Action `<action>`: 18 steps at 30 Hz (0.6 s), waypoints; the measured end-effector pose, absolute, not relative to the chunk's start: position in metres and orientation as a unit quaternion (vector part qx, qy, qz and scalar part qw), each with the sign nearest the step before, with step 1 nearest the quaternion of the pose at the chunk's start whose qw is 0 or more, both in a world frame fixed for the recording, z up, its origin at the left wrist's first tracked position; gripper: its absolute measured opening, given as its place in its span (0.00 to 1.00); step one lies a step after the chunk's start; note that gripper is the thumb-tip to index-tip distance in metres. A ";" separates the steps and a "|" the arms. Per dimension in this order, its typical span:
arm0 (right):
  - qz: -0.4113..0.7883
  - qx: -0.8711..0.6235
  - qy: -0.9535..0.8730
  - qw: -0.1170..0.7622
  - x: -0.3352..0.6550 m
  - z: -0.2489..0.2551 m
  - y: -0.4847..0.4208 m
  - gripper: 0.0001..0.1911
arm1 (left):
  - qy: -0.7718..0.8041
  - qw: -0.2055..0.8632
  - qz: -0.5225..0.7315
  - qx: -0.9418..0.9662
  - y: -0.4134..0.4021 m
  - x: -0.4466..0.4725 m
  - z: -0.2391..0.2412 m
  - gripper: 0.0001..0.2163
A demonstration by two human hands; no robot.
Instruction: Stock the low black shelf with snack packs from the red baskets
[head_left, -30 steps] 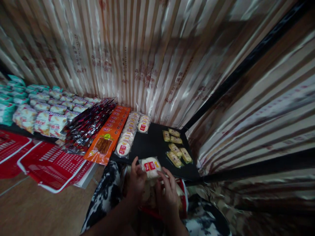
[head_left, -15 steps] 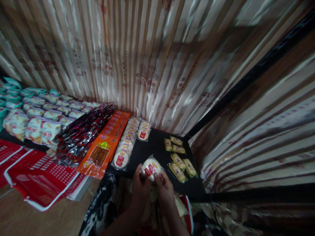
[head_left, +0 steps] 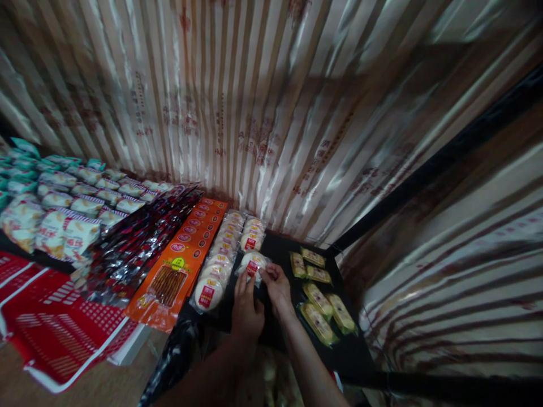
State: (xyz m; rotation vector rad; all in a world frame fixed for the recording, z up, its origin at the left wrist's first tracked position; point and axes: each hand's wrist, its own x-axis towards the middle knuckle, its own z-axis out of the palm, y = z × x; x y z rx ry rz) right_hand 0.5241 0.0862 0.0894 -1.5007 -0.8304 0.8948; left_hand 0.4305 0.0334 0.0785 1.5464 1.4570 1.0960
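A round white cake in a clear wrapper with a red label (head_left: 253,261) is between my two hands, low over the black shelf (head_left: 278,247). The fingers of my left hand (head_left: 246,305) press on its near edge. Its right edge is pinched by my right hand (head_left: 276,287), thumb against fingers. Just beyond it lies a short overlapping row of the same wrapped cakes (head_left: 253,232). To the left runs a longer row of wrapped cakes (head_left: 218,260). Small yellow wrapped pastries (head_left: 317,322) lie to the right of my right hand.
Orange snack packets (head_left: 178,265), dark shiny packets (head_left: 136,249) and white snack bags (head_left: 76,232) fill the left side. A red basket (head_left: 63,333) stands below them. A striped plastic sheet (head_left: 220,113) hangs behind; a black bar (head_left: 424,175) slants at right.
Both hands have moved forward with the wrapped cake, from near my lap to just in front of the short row. The view has shifted slightly.
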 end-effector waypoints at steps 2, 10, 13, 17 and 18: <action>0.373 -0.643 -0.365 0.560 0.522 0.089 0.097 0.16 | 0.566 0.360 0.421 0.611 0.048 0.431 0.077 0.30; 0.335 -0.675 -0.421 0.504 0.523 0.086 0.129 0.17 | 0.570 0.332 0.404 0.634 0.079 0.431 0.076 0.31; 0.326 -0.687 -0.425 0.491 0.526 0.082 0.138 0.17 | 0.578 0.326 0.387 0.640 0.085 0.431 0.078 0.31; 0.305 -0.712 -0.429 0.464 0.527 0.079 0.144 0.15 | 0.584 0.322 0.365 0.649 0.089 0.431 0.082 0.31; 0.299 -0.718 -0.430 0.458 0.527 0.079 0.144 0.15 | 0.585 0.318 0.360 0.654 0.089 0.431 0.082 0.31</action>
